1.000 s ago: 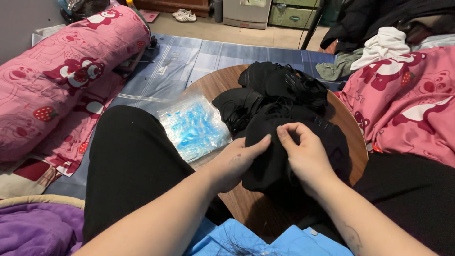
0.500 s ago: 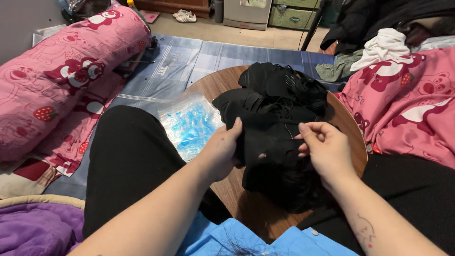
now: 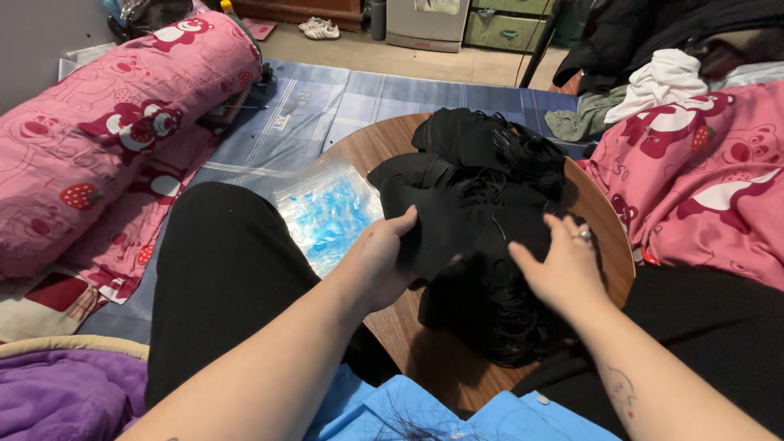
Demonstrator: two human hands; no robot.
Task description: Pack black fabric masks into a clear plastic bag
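Observation:
A heap of black cloth pieces (image 3: 482,212) lies on a round wooden table (image 3: 371,147) across my lap. My left hand (image 3: 384,257) grips the left edge of the nearest black piece, thumb on top. My right hand (image 3: 563,261), with a ring on one finger, presses flat on the same piece at its right side, fingers spread. More black pieces (image 3: 482,139) are stacked at the far side of the table.
A clear plastic bag of blue items (image 3: 327,216) lies at the table's left edge. A pink patterned bolster (image 3: 106,139) is at left, a pink blanket (image 3: 702,188) at right. Blue mat (image 3: 327,98) covers the floor beyond. Blue cloth (image 3: 408,412) lies near me.
My hands have moved apart, spreading the black piece wider; the right hand went from pinching the cloth to lying flat on it.

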